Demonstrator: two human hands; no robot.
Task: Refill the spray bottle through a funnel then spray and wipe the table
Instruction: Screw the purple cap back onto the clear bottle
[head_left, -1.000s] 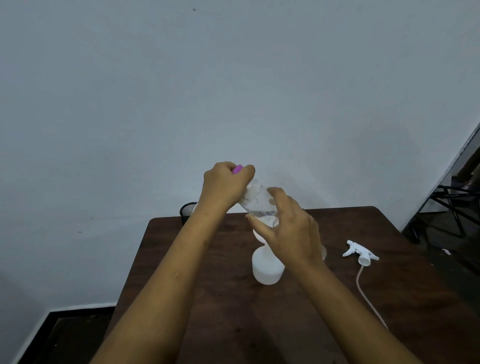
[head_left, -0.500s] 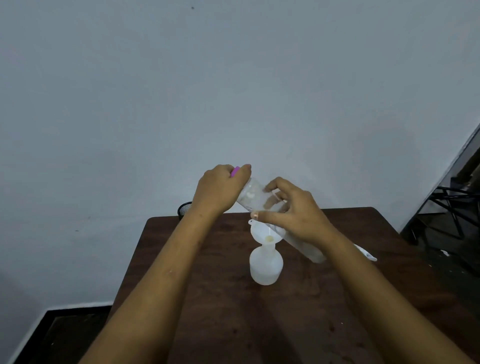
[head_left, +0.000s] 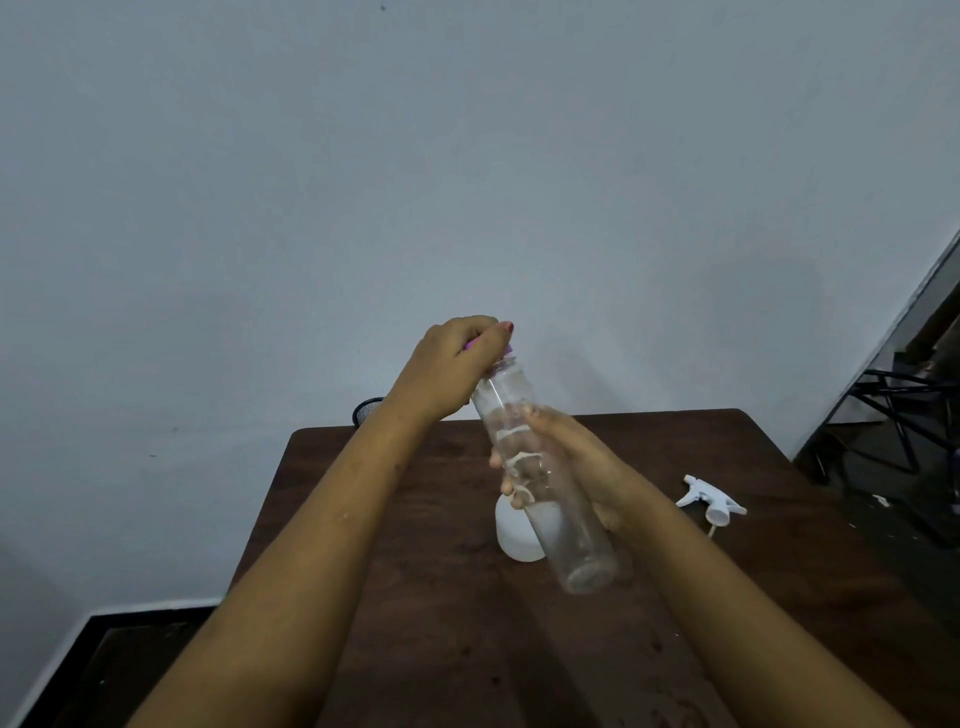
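Dark wood table (head_left: 415, 597) fills the lower frame, pale wall (head_left: 467, 156) behind. Black mesh cup (head_left: 368, 409) is at the table's 11 o'clock corner, partly hidden by the L forearm (head_left: 322, 519). L hand (head_left: 452, 369) is up high, fingers curled tight over the purple cap (head_left: 470, 344) at the top of the clear bottle (head_left: 571, 530); only slivers of cap show. Clear bottle is off the table & tilted: cap end toward 11 o'clock, base toward 5 o'clock, nearer the camera; whitish streaks inside approx. mid-body. White spray bottle (head_left: 511, 540) stands on the table approx. centre, w/ the clear bottle crossing in front of its neck & right side; can't tell if a funnel sits in it. R hand (head_left: 576, 462) wraps the clear bottle's mid-body from the 3 o'clock side, fingertips (head_left: 506, 488) showing at its 9 o'clock edge. Spray head (head_left: 714, 501) lies on the table at 3 o'clock of the spray bottle, well apart, its tube (head_left: 712, 531) trailing toward the camera.
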